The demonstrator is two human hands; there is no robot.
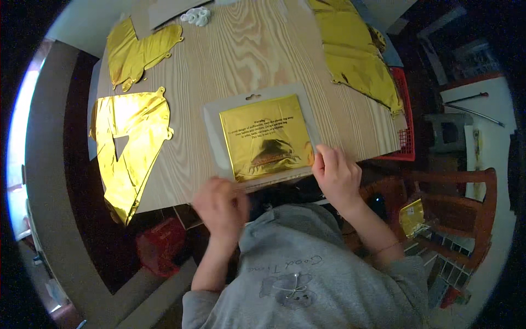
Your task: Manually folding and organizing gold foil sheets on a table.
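A clear plastic bag [212, 140] with a hanging hole lies flat at the table's near edge. Inside it is a folded gold foil sheet [263, 118] with dark print on its face. My right hand [337, 178] is closed at the bag's lower right corner, thumb and fingers pinched on its edge. Just left of the bag's lower left corner, over the table edge, my left hand [222, 207] is curled and smeared by motion; whether it holds anything is unclear.
Flat gold foil balloons lie on the wooden table [241, 55]: a notched one [139, 49], a one with a triangular opening [134, 134], and another [353, 49] at right. Small white rings [196, 16] sit far back. A red basket [406, 123] and wooden chair [485, 211] stand right.
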